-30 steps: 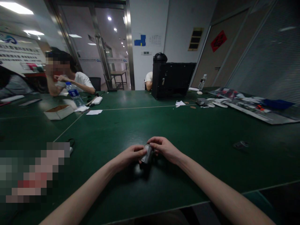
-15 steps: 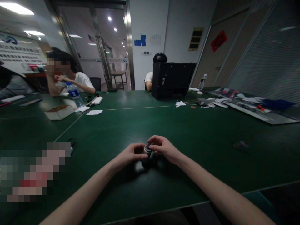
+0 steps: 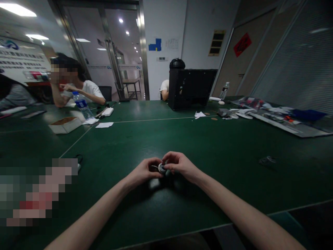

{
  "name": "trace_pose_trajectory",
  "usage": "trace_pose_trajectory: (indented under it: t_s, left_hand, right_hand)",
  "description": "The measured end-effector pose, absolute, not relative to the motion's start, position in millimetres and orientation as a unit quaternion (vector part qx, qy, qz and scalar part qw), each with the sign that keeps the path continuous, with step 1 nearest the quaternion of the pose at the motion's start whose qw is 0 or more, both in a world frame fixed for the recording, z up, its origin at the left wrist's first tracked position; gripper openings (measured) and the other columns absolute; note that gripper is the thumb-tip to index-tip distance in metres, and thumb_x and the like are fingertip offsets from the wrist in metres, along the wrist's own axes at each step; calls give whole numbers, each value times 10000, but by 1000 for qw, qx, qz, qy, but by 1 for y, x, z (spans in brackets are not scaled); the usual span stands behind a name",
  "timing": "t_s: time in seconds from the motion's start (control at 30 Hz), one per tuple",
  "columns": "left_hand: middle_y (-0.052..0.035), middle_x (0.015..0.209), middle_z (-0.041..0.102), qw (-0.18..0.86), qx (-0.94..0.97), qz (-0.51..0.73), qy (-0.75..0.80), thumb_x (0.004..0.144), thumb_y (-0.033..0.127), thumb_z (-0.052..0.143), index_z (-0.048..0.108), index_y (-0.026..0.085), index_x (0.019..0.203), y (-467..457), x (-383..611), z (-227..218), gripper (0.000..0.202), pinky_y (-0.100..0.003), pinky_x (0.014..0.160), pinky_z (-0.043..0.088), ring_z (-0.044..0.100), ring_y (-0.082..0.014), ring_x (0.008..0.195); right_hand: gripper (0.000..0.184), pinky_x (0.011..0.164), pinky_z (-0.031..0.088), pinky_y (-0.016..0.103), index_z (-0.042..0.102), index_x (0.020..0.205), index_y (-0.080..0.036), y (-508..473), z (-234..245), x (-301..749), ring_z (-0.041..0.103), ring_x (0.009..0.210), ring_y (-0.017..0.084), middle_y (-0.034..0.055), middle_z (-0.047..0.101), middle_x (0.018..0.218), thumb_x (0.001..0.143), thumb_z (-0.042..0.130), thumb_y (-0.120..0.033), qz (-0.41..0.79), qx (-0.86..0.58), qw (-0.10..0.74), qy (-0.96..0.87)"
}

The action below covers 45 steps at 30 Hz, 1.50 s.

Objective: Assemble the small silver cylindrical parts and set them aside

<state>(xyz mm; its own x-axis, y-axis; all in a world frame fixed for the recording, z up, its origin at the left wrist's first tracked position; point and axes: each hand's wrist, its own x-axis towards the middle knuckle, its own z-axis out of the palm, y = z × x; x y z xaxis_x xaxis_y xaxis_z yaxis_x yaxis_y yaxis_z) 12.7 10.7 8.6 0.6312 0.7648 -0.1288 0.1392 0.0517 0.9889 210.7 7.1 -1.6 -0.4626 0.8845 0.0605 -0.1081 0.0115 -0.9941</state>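
Note:
A small round part [image 3: 162, 168] with a silver rim and a dark centre is held just above the green table, tilted so its round end shows. Its exact kind cannot be made out. My left hand [image 3: 147, 170] grips it from the left between thumb and fingers. A thin pale curved strip [image 3: 155, 167] shows in that hand's grasp beside the part. From the right, my right hand [image 3: 179, 165] pinches at the part's dark middle with thumb and fingertips, which partly cover it.
On the green table [image 3: 135, 139], a small dark clear-looking item [image 3: 267, 160] lies right. Left are an open box [image 3: 65, 125], a water bottle [image 3: 82, 104] and white paper [image 3: 104, 125]. A black case [image 3: 192, 88] stands at the back. Other people sit across the table.
The round part has tipped from upright, turning its end toward me, and a pale strip now shows beside it. Both hands stay close around it, with fingers slightly shifted.

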Motion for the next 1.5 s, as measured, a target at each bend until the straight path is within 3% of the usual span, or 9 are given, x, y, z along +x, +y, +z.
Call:
trace_pose_trajectory:
  t_s: [0.37,0.7,1.5]
  left_hand:
    - [-51,965,651,617,649,255,366,635,161,756,613,143,966,13,14,8,361,-367,863,457,626,-206,897]
    - [-34,935,645,592,663,268,372,626,159,762,615,142,944,17,12,-2,350,-322,802,478,626,-181,836]
    - [-29,879,653,583,664,254,393,623,164,757,623,133,935,16,13,4,340,-323,795,476,615,-174,811]
  right_hand:
    - [272,508,417,196,621,884,-164,6,-1,210,524,653,105,23,595,817,692,723,-328,578,-349,365,-641]
    - [85,620,428,233,681,811,-190,5,0,208,542,751,126,28,580,887,757,673,-255,402,-367,380,-748]
    - [51,639,432,248,673,801,-194,4,3,208,561,760,136,31,601,869,787,632,-222,373,-365,388,-759]
